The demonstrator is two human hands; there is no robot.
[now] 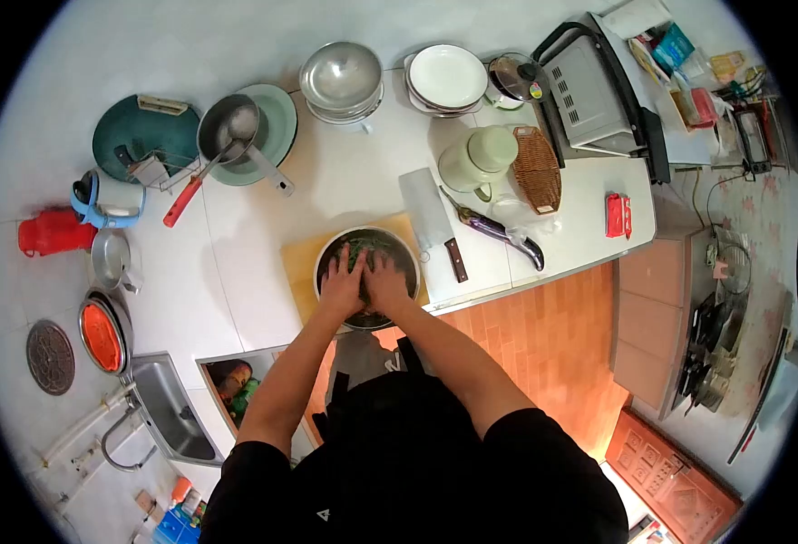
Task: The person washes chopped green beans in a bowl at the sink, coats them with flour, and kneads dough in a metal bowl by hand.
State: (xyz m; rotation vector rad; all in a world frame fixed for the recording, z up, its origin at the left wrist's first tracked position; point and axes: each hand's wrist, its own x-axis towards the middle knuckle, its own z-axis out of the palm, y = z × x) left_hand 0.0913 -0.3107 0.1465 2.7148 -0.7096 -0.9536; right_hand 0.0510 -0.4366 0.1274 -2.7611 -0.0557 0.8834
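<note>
Both hands are inside a round metal bowl (412, 255) at the front of the counter. My left hand (343, 283) lies at the left of the bowl with its fingers spread, on dark green leafy stuff (363, 243). Beside it, my right hand (384, 281) rests on the same greens, fingers apart. The two hands are close together, thumbs inward. Under the bowl is a wooden cutting board (301, 263). A cleaver (430, 213) with a brown handle lies right of the board, and a purple eggplant (494, 228) lies beyond it.
Behind the bowl stand stacked metal bowls (340, 77), white plates (448, 76) and a green jug (476, 161). A pan (227, 130) and ladle sit back left. A sink (174, 408) is at the left, a wicker basket (537, 170) and a grill appliance (589, 91) at the right.
</note>
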